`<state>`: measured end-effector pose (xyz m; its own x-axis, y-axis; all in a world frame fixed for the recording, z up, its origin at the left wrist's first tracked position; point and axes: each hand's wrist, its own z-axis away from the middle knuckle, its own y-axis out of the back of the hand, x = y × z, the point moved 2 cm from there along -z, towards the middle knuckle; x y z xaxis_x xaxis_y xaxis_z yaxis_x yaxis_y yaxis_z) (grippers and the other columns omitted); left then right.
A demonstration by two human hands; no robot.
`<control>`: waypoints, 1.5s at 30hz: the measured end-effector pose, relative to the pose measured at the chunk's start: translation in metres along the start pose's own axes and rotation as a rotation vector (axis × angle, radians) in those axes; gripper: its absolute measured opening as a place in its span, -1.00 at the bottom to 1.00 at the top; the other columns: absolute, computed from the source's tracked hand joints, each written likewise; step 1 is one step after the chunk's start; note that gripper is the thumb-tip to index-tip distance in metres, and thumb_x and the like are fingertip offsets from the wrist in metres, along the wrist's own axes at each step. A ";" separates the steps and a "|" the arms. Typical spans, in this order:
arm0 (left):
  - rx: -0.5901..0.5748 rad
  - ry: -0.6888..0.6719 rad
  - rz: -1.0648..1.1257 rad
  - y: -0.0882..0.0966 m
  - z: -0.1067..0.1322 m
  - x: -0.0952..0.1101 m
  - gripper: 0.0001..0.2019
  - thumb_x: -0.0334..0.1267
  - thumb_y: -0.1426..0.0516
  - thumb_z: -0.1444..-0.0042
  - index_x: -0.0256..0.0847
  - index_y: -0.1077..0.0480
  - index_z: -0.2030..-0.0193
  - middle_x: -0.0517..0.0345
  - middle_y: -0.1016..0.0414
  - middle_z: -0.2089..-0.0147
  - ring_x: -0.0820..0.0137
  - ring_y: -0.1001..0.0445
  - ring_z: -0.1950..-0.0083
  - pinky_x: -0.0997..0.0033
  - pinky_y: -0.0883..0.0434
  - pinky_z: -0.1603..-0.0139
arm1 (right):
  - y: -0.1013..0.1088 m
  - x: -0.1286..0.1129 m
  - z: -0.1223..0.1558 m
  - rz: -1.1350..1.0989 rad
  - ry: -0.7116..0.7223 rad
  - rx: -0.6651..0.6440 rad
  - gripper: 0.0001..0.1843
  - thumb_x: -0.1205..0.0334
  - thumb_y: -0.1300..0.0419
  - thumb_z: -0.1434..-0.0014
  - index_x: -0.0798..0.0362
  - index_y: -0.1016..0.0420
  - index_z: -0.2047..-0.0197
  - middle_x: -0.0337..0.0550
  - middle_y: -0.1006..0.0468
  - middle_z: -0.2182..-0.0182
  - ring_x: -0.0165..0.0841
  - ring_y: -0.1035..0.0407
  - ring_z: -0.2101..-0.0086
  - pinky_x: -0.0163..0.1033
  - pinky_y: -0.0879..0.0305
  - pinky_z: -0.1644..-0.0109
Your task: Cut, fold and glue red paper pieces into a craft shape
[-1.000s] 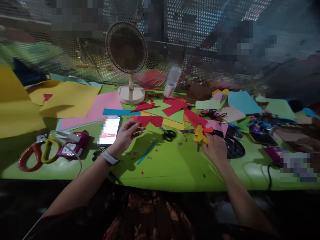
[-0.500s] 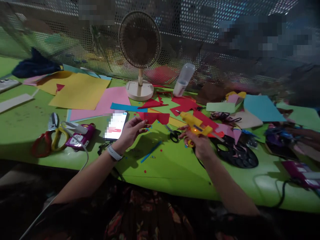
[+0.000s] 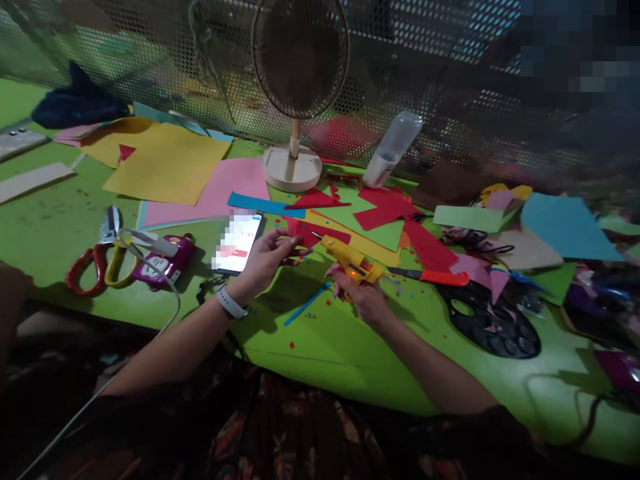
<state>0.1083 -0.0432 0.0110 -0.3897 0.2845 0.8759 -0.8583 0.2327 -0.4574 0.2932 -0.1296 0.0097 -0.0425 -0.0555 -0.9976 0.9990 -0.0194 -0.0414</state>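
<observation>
Where the dark floral garment (image 3: 300,427) fills the nearest edge, two forearms extend over the green table (image 3: 340,357), a pale band (image 3: 231,303) around the left wrist. Just ahead, a blue strip (image 3: 307,304) lies among tiny scraps, between the two hands and slightly nearer than them. The right hand (image 3: 357,290) is wrapped around a yellow glue gun (image 3: 347,257), its small orange light glowing, its nozzle pointing left. Opposite it, the left hand (image 3: 274,259) pinches the left end of a red paper piece (image 3: 327,233), and the nozzle overlaps that piece in view (whether they touch, I cannot tell). The hands are apart, with the gun's tip and the paper between them.

Left of the left hand lies a lit phone (image 3: 244,248); further left sit a purple device (image 3: 175,263) and scissors (image 3: 103,255) with red and yellow handles. To the right of the gun are an orange-handled tool (image 3: 443,277) and a black palette-like piece (image 3: 500,327).

Beyond the hands, a yellow strip, green paper and more red cuttings (image 3: 383,208) overlap. Yellow sheets (image 3: 167,163) spread at left, a blue sheet (image 3: 567,227) at right. Farther back stand a round fan (image 3: 300,60) and a tilted clear bottle (image 3: 395,148), before perforated mesh (image 3: 225,60).
</observation>
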 end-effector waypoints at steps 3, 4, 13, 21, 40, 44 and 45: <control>0.001 -0.004 -0.002 -0.003 0.001 -0.002 -0.76 -0.24 -0.32 0.00 -0.17 -0.39 0.22 0.11 -0.59 0.30 0.26 -0.62 0.25 0.46 -0.46 0.44 | 0.002 -0.002 0.000 0.021 -0.012 0.017 -0.74 -0.03 -0.32 -0.07 -0.05 -0.48 0.28 -0.27 -0.49 0.46 -0.48 -0.29 0.59 -0.31 -0.28 0.55; 0.000 -0.007 0.000 -0.004 0.001 -0.003 -0.77 -0.25 -0.32 0.00 -0.17 -0.40 0.22 0.10 -0.59 0.29 0.25 -0.62 0.25 0.45 -0.46 0.43 | 0.003 -0.003 0.000 0.027 -0.012 0.027 -0.75 -0.02 -0.32 -0.07 -0.05 -0.48 0.28 -0.28 -0.48 0.48 -0.48 -0.29 0.59 -0.31 -0.29 0.55; -0.002 -0.014 -0.004 -0.005 0.006 -0.003 -0.77 -0.24 -0.31 -0.01 -0.19 -0.36 0.25 0.18 -0.59 0.31 0.32 -0.62 0.27 0.44 -0.51 0.35 | 0.002 0.000 0.007 0.111 -0.050 0.127 -0.65 -0.08 -0.34 -0.01 0.03 -0.44 0.33 -0.29 -0.46 0.52 -0.51 -0.26 0.63 -0.34 -0.29 0.56; -0.017 -0.065 -0.090 -0.004 0.006 -0.004 -0.81 -0.20 -0.28 -0.05 -0.13 -0.39 0.23 0.12 -0.60 0.27 0.29 -0.62 0.19 0.39 -0.52 0.30 | -0.002 0.001 0.007 0.145 -0.069 0.175 -0.60 -0.13 -0.35 0.05 0.03 -0.43 0.38 -0.32 -0.44 0.58 -0.52 -0.22 0.67 -0.34 -0.24 0.61; -0.016 -0.067 -0.091 -0.003 0.005 -0.008 -0.79 -0.20 -0.30 -0.02 -0.16 -0.38 0.26 0.14 -0.60 0.26 0.33 -0.62 0.24 0.41 -0.53 0.30 | -0.007 -0.009 0.008 0.193 -0.101 0.169 -0.57 -0.19 -0.32 0.04 0.00 -0.34 0.48 -0.37 -0.30 0.67 -0.49 -0.13 0.68 -0.30 -0.16 0.62; -0.027 -0.067 -0.097 -0.003 0.005 -0.008 -0.78 -0.18 -0.30 -0.02 -0.16 -0.38 0.24 0.14 -0.60 0.25 0.36 -0.62 0.24 0.45 -0.52 0.30 | -0.007 -0.009 0.009 0.214 -0.124 0.178 -0.55 -0.19 -0.31 0.04 -0.01 -0.31 0.52 -0.37 -0.28 0.68 -0.50 -0.11 0.68 -0.31 -0.13 0.62; -0.030 -0.069 -0.099 -0.003 0.005 -0.008 -0.78 -0.18 -0.29 -0.03 -0.15 -0.38 0.24 0.15 -0.60 0.25 0.36 -0.62 0.24 0.46 -0.52 0.30 | -0.007 -0.008 0.009 0.220 -0.126 0.185 -0.55 -0.19 -0.32 0.04 -0.01 -0.31 0.52 -0.37 -0.28 0.69 -0.50 -0.11 0.68 -0.31 -0.13 0.63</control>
<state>0.1121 -0.0510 0.0060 -0.3267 0.1939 0.9250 -0.8839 0.2840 -0.3716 0.2867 -0.1379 0.0188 0.1612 -0.2017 -0.9661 0.9648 -0.1738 0.1973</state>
